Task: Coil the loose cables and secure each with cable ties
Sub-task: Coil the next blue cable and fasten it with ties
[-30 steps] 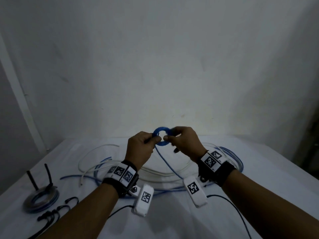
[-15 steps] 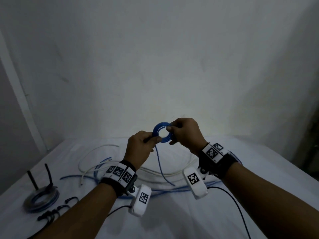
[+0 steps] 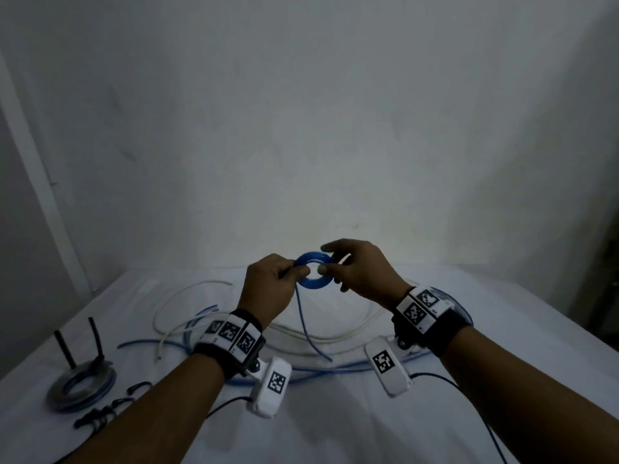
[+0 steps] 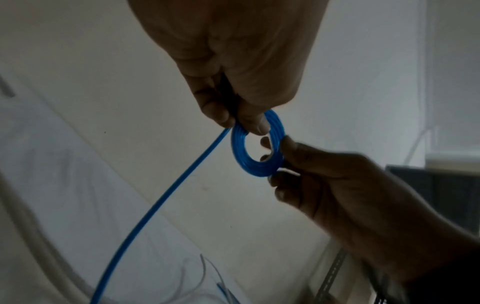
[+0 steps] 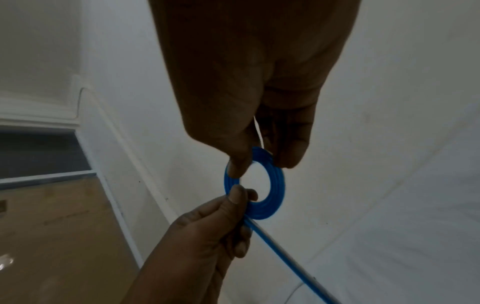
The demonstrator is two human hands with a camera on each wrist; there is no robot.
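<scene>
A small, tightly wound blue cable coil (image 3: 313, 285) is held up above the table between both hands. My left hand (image 3: 301, 271) pinches its left side with thumb and fingers (image 4: 237, 122). My right hand (image 3: 323, 262) pinches the right side, with the index finger arched over the top (image 5: 261, 164). The coil (image 4: 257, 169) (image 5: 278, 185) faces me as a flat ring. Its loose blue tail (image 3: 304, 324) hangs from the left hand down to the table. A thin white strip (image 5: 257, 131) shows between the right fingers.
A table under a white cloth (image 3: 335, 430) carries loose white cable (image 3: 181, 296) and loose blue cable (image 3: 335, 367). At the left lie a finished coil with upright black tie ends (image 3: 80, 385) and several black cable ties (image 3: 100, 417). A bare wall stands close behind.
The right hand has shifted its grip, its index finger now reaching over the coil's top. The hanging blue tail has swung left and its free end lies nearer.
</scene>
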